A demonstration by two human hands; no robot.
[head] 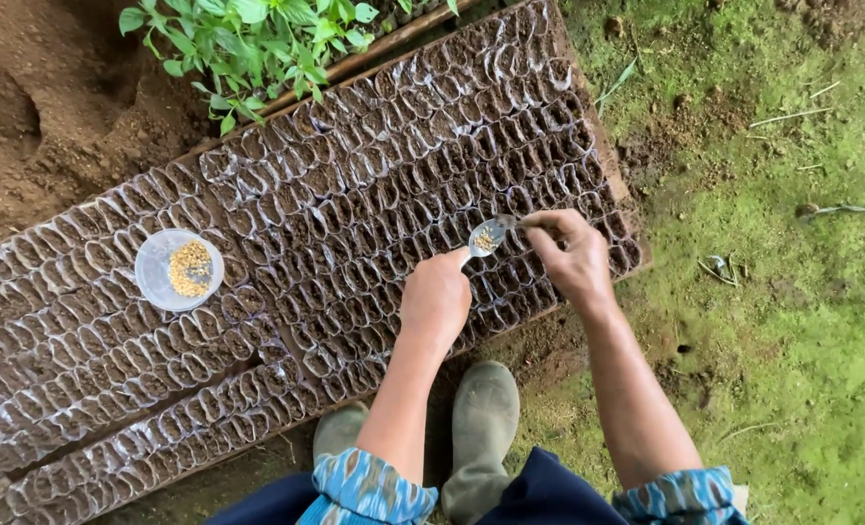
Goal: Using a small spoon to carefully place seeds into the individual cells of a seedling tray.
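Over a long bed of small soil-filled plastic seedling bags (335, 224) on bare earth, the left hand (436, 297) is gripping a metal spoon (484, 237) of pale seeds – sowing seems underway – while the right hand (573, 255) is pinching at the spoon's bowl, judged ready to drop seeds into the next bag.

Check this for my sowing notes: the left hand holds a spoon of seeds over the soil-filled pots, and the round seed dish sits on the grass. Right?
Not quite. In the head view the seed dish rests on the pots, not the grass. The left hand does hold the spoon of seeds.
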